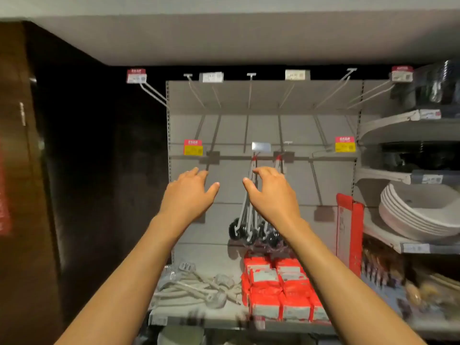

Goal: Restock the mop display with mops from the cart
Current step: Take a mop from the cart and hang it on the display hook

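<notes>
Two bare forearms reach up toward a grey pegboard display panel (263, 125). The left hand (189, 195) is raised palm-forward, its fingers (199, 173) relaxed and spread, grasping nothing, near an empty peg hook. The right hand (271, 195) has its fingers (261, 171) loosely curved just in front of the white handles of the hanging mops (251, 220); whether they touch the handles cannot be told. The mops hang from hooks at the panel's middle, dark heads down, above red packages (281, 290) on the shelf (199, 317).
</notes>
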